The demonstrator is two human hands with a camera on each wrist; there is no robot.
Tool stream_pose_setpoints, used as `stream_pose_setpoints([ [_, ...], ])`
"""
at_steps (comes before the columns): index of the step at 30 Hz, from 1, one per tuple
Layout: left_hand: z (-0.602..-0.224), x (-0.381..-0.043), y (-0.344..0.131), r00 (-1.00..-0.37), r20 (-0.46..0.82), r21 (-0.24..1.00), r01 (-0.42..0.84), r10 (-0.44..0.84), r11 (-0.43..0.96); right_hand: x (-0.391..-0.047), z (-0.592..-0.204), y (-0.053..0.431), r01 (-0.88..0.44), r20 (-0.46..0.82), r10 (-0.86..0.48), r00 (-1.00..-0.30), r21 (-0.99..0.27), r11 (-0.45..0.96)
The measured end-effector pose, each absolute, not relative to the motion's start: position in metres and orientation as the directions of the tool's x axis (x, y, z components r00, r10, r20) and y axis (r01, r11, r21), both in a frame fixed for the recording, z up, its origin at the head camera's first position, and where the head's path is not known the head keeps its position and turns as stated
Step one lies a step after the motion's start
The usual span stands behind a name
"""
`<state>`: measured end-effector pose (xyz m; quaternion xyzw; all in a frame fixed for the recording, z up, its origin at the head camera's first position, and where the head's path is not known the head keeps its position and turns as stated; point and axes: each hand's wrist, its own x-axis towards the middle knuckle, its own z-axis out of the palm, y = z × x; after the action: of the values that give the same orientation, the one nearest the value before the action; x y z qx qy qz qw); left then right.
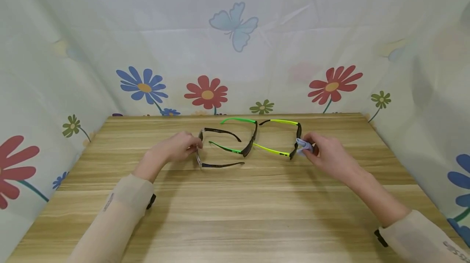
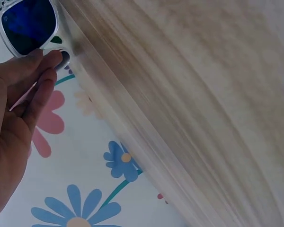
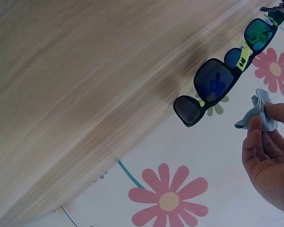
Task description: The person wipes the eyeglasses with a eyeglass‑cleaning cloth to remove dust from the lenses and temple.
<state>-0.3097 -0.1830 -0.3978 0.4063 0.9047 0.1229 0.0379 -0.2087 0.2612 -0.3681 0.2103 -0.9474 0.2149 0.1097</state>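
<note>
My left hand [image 1: 179, 147] pinches the bridge of clear-framed sunglasses [image 1: 220, 165] with black temples. In the left wrist view, thumb and fingertips meet at the nosepiece, below a dark blue lens [image 2: 29, 24]. My right hand [image 1: 332, 156] holds a folded pale blue cloth [image 3: 258, 112] between thumb and fingers. That cloth is right beside the front of black sunglasses with yellow temples [image 1: 272, 150]; in the right wrist view, their dark lenses [image 3: 213, 82] show apart from the cloth. Between the two pairs lie black sunglasses with green temples [image 1: 248, 149], overlapping both neighbours in the head view.
All three pairs stand with temples unfolded on a wood-grain table [image 1: 227, 214], toward its far edge. Behind and at both sides hangs a white curtain [image 1: 165, 43] printed with flowers and a butterfly. Dark straps show at both sleeve cuffs.
</note>
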Motion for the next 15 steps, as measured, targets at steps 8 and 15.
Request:
stream_pose_setpoints([
  [8,-0.3965,-0.3150,-0.1812,-0.698,0.013,0.236,0.698,0.716,0.676,-0.2096,-0.3705,0.2622,-0.449,0.301,-0.353,-0.886,-0.369,0.814],
  [15,-0.3920,-0.3138,-0.1827,-0.738,-0.023,0.232,0.652,0.674,0.722,-0.2089,-0.3711,0.2622,-0.459,0.311,-0.359,-0.880,-0.368,0.808],
])
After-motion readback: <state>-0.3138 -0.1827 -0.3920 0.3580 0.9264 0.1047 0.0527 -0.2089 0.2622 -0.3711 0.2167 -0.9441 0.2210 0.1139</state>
